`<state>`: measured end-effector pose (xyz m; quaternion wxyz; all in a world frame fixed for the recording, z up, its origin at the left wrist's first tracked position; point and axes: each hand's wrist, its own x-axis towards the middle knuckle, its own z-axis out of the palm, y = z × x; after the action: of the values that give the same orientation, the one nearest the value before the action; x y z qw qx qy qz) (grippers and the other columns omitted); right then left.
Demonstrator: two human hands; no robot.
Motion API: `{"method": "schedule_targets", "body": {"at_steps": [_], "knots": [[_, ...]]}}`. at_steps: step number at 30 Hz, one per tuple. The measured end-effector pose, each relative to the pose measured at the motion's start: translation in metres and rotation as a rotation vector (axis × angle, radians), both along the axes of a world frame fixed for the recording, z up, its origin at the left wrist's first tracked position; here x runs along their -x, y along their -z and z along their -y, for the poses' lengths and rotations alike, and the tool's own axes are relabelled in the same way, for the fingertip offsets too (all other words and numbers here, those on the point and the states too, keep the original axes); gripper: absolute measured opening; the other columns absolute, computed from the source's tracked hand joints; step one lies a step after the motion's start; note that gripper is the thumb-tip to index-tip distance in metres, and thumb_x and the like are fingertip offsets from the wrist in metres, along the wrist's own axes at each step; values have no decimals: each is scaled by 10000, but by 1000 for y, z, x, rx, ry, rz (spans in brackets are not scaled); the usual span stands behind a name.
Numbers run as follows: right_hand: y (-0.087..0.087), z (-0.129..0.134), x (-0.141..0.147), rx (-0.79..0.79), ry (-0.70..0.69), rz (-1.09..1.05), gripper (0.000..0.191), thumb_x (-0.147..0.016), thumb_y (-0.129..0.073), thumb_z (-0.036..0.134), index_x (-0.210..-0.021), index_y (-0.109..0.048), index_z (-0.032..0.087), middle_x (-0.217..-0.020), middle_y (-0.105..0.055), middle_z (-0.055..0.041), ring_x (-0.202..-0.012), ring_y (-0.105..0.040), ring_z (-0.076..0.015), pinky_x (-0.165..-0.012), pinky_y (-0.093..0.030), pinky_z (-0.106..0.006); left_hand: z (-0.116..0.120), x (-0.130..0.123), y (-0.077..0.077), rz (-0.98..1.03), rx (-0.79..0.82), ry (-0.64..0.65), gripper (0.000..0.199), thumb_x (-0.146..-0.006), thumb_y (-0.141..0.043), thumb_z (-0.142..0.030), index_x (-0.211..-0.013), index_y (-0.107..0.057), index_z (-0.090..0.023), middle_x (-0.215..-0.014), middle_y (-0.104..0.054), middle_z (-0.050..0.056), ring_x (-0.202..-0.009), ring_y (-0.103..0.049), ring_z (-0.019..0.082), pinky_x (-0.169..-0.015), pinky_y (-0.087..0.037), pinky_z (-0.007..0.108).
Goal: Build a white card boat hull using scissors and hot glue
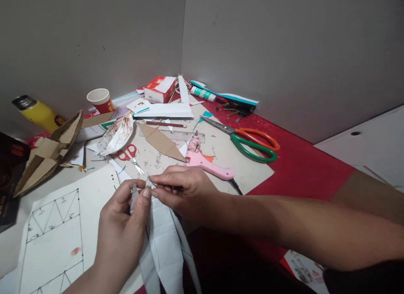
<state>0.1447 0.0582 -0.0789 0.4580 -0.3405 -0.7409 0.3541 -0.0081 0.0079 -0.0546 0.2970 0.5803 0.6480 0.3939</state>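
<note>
My left hand (pixel 121 226) is closed around the narrow top end of a long, white folded paper piece (pixel 166 239), which hangs down toward my lap. A grey pointed tip (pixel 134 193) shows between its thumb and index finger. My right hand (pixel 189 193) meets it at the same end, thumb and fingers pinched on the paper's tip. What exactly lies between the right fingertips is partly hidden. Just beyond my hands are small red-handled scissors (pixel 128 153) and a pink glue gun (pixel 205 163). The sheet with drawn truss lines (pixel 57 243) lies left of my left hand.
Large scissors with green and orange handles (pixel 255 144) lie to the right. Farther back are a paper cup (pixel 101 101), a red-white box (pixel 159 89) and a glue stick (pixel 203 94). A cardboard boat shape (pixel 49 153) and a yellow bottle (pixel 39 115) are left. Grey walls enclose the table's back.
</note>
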Motion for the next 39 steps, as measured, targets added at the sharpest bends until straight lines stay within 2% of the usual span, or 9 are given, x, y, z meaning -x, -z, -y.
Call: {"method": "schedule_targets", "body": {"at_steps": [3, 7, 13, 16, 24, 29, 33, 36, 39], "knots": [[-2, 0, -2, -46, -17, -1, 198, -810, -639, 163, -970, -744, 110, -701, -682, -44, -589, -593, -107, -547, -475, -205, 0, -1, -1, -10, -7, 8, 113, -867, -599, -345, -889, -615, -236, -803, -643, -33, -725, -563, 130, -672, -450, 210], [-7, -1, -3, -118, -41, 34, 165, -841, -605, 162, -901, -749, 107, -683, -669, -52, -592, -579, -112, -544, -463, -208, 0, -2, -2, -20, -20, 31, 101, -876, -587, -327, -873, -619, -231, -807, -642, -27, -742, -571, 134, -694, -455, 212], [-6, 0, 0, -20, -10, 4, 177, -782, -624, 146, -910, -746, 127, -677, -653, -27, -542, -536, -91, -508, -448, -194, -2, -2, -2, 6, -15, 40, 102, -875, -583, -326, -872, -614, -230, -804, -648, -27, -752, -588, 142, -691, -462, 216], [-1, 1, 3, 37, 2, -8, 242, -756, -597, 132, -949, -744, 118, -684, -665, -27, -515, -522, -80, -474, -435, -181, -2, -3, -1, 7, 6, 19, 122, -862, -596, -349, -885, -613, -230, -771, -647, -34, -686, -573, 131, -645, -462, 212], [2, 3, 8, -54, 89, -49, 189, -733, -597, 129, -864, -731, 111, -627, -609, -2, -490, -490, -74, -478, -437, -182, 4, -6, -1, 63, 73, -21, 175, -858, -588, -387, -950, -555, -241, -537, -518, -79, -445, -434, 104, -431, -361, 194], [3, 4, 10, -47, 107, -72, 169, -713, -594, 125, -824, -720, 137, -616, -597, 8, -492, -488, -78, -498, -439, -188, 5, -8, -1, 78, 51, -39, 154, -860, -592, -368, -905, -507, -248, -584, -528, -85, -426, -380, 75, -392, -299, 171], [5, 3, 11, -41, 106, -75, 190, -715, -579, 118, -843, -718, 125, -623, -599, 2, -497, -491, -78, -500, -434, -186, 7, -8, -3, 62, 37, -51, 174, -868, -578, -406, -937, -542, -251, -722, -611, -49, -566, -528, 100, -498, -414, 184], [5, 1, 11, -47, 114, -85, 203, -724, -563, 107, -853, -717, 131, -631, -605, 4, -499, -488, -73, -494, -430, -177, 9, -5, -3, 41, 35, -73, 265, -896, -523, -444, -1054, -619, -254, -978, -702, 4, -934, -641, 172, -792, -500, 245], [7, -1, 11, -37, 111, -85, 195, -718, -562, 104, -833, -717, 131, -621, -598, 7, -494, -483, -71, -479, -422, -169, 9, -2, 0, 28, 22, -86, 350, -906, -505, -445, -1157, -655, -252, -1153, -709, 17, -1157, -596, 213, -996, -446, 314]]}}
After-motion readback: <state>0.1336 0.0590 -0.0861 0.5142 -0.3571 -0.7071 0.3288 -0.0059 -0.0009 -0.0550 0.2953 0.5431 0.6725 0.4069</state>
